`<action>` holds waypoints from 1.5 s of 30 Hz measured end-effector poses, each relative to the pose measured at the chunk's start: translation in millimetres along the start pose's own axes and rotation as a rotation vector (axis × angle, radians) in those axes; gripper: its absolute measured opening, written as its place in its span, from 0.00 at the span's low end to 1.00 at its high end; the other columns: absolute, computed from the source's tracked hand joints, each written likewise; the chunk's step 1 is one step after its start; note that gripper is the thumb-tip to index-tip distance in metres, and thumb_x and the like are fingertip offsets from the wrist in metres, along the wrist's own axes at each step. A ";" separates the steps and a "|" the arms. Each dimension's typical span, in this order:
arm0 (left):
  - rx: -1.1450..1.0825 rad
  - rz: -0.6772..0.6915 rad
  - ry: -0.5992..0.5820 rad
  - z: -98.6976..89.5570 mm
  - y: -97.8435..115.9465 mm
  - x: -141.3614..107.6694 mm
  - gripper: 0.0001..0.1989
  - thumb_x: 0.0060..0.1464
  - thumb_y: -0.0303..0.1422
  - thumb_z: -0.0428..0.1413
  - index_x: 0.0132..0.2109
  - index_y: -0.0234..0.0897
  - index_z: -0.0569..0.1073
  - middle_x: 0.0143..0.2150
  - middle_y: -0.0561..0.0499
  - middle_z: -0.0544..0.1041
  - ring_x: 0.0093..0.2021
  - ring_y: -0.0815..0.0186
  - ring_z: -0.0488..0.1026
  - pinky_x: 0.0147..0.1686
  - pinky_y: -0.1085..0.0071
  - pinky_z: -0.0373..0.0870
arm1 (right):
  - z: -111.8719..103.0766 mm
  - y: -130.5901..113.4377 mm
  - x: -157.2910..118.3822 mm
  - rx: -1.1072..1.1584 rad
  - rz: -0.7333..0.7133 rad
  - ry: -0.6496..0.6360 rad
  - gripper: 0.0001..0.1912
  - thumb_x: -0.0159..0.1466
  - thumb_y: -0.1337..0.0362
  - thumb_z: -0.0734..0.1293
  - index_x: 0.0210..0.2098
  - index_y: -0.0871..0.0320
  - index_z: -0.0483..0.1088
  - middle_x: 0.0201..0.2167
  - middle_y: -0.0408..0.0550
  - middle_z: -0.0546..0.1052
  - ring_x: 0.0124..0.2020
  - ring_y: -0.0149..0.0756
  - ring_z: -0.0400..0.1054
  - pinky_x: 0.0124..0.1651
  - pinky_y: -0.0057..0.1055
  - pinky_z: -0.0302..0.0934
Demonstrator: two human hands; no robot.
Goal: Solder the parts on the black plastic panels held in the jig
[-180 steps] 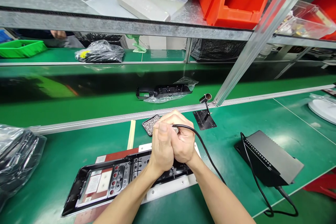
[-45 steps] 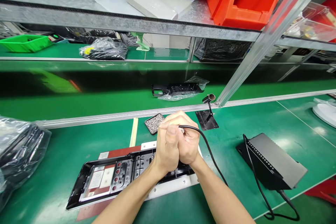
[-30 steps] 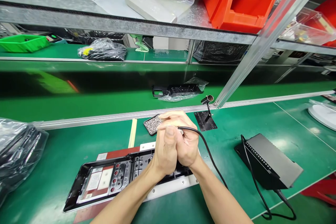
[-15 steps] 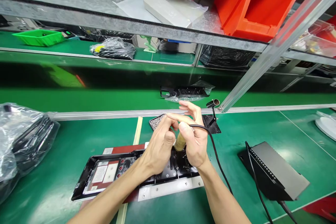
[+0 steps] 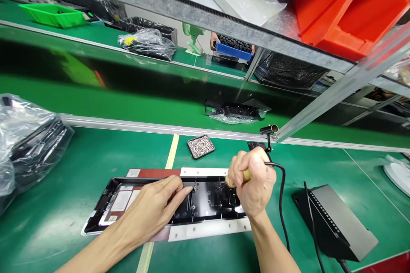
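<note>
- A corded tool (image 5: pixel 247 175) is grasped in the clenched fingers of the right hand (image 5: pixel 256 181); its yellowish handle is seen between and just left of them, and its tip cannot be made out.
- The black cord (image 5: pixel 283 196) is led off to the right of these fingers and down.
- A black housing (image 5: pixel 205 200) is spread below and to the left of the right fingers, under the left hand (image 5: pixel 158 200).
- The left fingers are loosely curled over it; whether anything is grasped there cannot be told.
- White strips (image 5: pixel 209 230) are seen along its edges, on the green surface (image 5: pixel 208 258).
- Beyond the left fingers, a small dish (image 5: pixel 204 155) is filled with metal pieces (image 5: pixel 201 146).
- A tube holder (image 5: pixel 267 130) is placed just beyond the right fingers.
- A grey-black box (image 5: pixel 347 217) is placed to their right, apart from them.
</note>
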State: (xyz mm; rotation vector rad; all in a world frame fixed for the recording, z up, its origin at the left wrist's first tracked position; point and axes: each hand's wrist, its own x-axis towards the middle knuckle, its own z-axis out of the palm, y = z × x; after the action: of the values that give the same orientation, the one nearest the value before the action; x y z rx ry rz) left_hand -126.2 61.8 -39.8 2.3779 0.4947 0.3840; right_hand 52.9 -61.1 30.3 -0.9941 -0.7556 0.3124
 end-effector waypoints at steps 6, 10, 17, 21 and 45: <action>0.061 -0.001 -0.038 7.3 -12.8 -3.5 0.18 0.70 0.43 0.47 0.32 0.40 0.61 0.27 0.56 0.67 0.24 0.69 0.61 0.28 0.69 0.53 | 6.9 -6.7 0.8 0.004 0.000 0.043 0.20 0.73 0.58 0.62 0.24 0.56 0.59 0.14 0.36 0.57 0.15 0.24 0.52 0.16 0.22 0.50; 0.010 -0.082 -0.100 7.6 -17.8 -3.0 0.20 0.69 0.48 0.46 0.32 0.40 0.62 0.26 0.57 0.66 0.23 0.69 0.58 0.26 0.71 0.54 | 8.7 -8.9 2.3 -0.012 0.010 0.041 0.21 0.73 0.56 0.62 0.24 0.56 0.59 0.14 0.36 0.57 0.14 0.24 0.51 0.16 0.22 0.51; 0.007 -0.072 -0.086 9.4 -17.5 -2.6 0.20 0.69 0.48 0.46 0.32 0.40 0.61 0.27 0.57 0.67 0.23 0.69 0.57 0.26 0.71 0.54 | 10.5 -8.4 1.9 -0.011 0.032 0.086 0.22 0.72 0.55 0.63 0.23 0.56 0.58 0.13 0.35 0.57 0.14 0.24 0.50 0.15 0.22 0.49; -0.004 -0.037 -0.055 8.5 -14.3 -0.7 0.20 0.69 0.45 0.46 0.31 0.40 0.61 0.27 0.57 0.67 0.23 0.70 0.59 0.26 0.71 0.54 | 11.6 -8.6 1.4 0.003 0.046 0.112 0.20 0.72 0.59 0.62 0.24 0.57 0.58 0.13 0.35 0.57 0.14 0.24 0.48 0.16 0.21 0.49; 0.035 0.039 0.015 12.8 -18.0 -0.6 0.18 0.69 0.42 0.47 0.31 0.40 0.60 0.25 0.58 0.65 0.22 0.70 0.58 0.24 0.72 0.54 | 15.5 -7.7 2.6 -0.022 0.043 0.112 0.23 0.72 0.56 0.62 0.23 0.57 0.57 0.12 0.35 0.55 0.14 0.23 0.48 0.15 0.20 0.48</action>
State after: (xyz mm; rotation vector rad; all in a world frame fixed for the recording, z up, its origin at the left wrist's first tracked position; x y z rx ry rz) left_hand -126.2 67.1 -61.2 2.4236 0.4658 0.4141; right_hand 43.2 -53.8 42.9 -1.0411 -0.6383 0.2835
